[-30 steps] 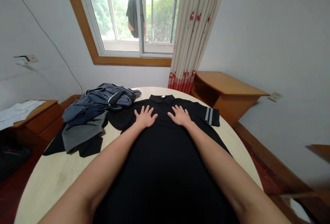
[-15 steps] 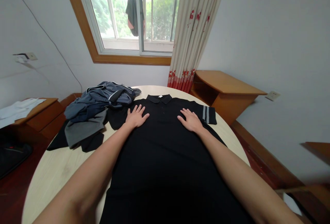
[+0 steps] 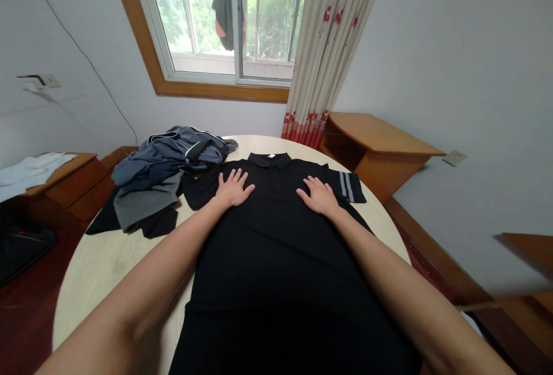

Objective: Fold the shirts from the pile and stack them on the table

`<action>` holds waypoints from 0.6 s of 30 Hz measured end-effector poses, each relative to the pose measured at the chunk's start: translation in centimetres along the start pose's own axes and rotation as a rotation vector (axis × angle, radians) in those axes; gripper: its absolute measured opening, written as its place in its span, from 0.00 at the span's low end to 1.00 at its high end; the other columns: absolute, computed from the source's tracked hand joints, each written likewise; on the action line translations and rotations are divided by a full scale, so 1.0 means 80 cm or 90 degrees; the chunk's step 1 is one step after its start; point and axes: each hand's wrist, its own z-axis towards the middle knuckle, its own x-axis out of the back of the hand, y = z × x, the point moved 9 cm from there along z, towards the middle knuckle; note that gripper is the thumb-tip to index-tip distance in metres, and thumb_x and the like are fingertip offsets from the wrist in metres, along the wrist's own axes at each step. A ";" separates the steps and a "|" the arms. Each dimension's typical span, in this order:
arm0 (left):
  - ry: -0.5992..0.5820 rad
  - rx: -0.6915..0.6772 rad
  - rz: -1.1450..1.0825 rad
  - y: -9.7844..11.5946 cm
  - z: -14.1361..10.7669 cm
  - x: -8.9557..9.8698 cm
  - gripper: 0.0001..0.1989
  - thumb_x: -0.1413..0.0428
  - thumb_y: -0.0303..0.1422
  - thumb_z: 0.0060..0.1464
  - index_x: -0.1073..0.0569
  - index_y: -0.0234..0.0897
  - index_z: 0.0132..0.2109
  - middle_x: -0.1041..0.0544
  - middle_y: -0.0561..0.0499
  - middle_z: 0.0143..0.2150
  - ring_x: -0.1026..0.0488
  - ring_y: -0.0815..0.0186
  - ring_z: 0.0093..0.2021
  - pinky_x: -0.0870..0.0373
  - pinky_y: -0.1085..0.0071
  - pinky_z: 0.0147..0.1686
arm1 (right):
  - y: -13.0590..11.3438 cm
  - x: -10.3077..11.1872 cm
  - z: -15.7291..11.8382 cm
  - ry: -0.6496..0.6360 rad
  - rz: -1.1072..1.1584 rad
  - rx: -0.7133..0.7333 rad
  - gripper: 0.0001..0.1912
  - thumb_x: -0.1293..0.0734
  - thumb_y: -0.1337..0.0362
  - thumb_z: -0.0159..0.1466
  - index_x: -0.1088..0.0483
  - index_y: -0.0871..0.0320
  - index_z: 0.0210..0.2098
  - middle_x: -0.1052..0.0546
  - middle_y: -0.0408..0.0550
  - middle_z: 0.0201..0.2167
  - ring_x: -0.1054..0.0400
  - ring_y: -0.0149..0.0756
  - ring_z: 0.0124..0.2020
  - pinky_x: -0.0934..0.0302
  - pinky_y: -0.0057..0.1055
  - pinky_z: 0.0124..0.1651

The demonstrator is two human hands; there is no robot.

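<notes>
A black polo shirt [image 3: 276, 242] lies spread out, front side up, with its collar toward the window and its lower part toward me. Two grey stripes cross the sleeve on the right. My left hand [image 3: 234, 188] rests flat on the shirt near the left shoulder, fingers spread. On the right side of the chest, my right hand [image 3: 318, 195] also lies flat with its fingers apart. Neither hand grips the cloth. The bottom edge of the shirt runs out of view.
The shirt is on a round pale table [image 3: 108, 265]. A heap of grey, blue and black clothes [image 3: 168, 159] sits at its far left. Behind stand a curtain [image 3: 324, 58] and a wooden desk [image 3: 384, 133]. White papers [image 3: 32, 173] lie on a cabinet at left.
Both hands stay flat in nearly the same places on the shirt. The camera view has shifted slightly, and the shirt's button placket shows more clearly.
</notes>
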 end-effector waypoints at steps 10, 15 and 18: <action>0.009 0.010 -0.036 0.022 0.042 -0.004 0.36 0.66 0.53 0.67 0.48 0.43 0.75 0.56 0.48 0.77 0.61 0.52 0.76 0.62 0.42 0.70 | -0.026 -0.017 0.087 -0.038 0.028 -0.001 0.37 0.50 0.43 0.73 0.49 0.57 0.73 0.53 0.52 0.75 0.61 0.46 0.75 0.63 0.51 0.73; 0.010 0.045 -0.022 -0.034 0.056 -0.004 0.36 0.67 0.54 0.66 0.49 0.45 0.75 0.56 0.50 0.77 0.61 0.53 0.76 0.59 0.45 0.70 | 0.050 -0.017 0.099 -0.028 0.001 -0.088 0.40 0.52 0.41 0.72 0.51 0.60 0.74 0.54 0.54 0.75 0.62 0.46 0.75 0.62 0.48 0.73; 0.006 0.043 -0.020 -0.042 0.062 -0.002 0.37 0.67 0.54 0.66 0.49 0.44 0.75 0.57 0.49 0.77 0.61 0.54 0.76 0.59 0.45 0.70 | 0.077 -0.012 0.097 -0.019 -0.010 -0.140 0.42 0.53 0.40 0.71 0.51 0.61 0.74 0.54 0.55 0.75 0.61 0.49 0.75 0.61 0.48 0.73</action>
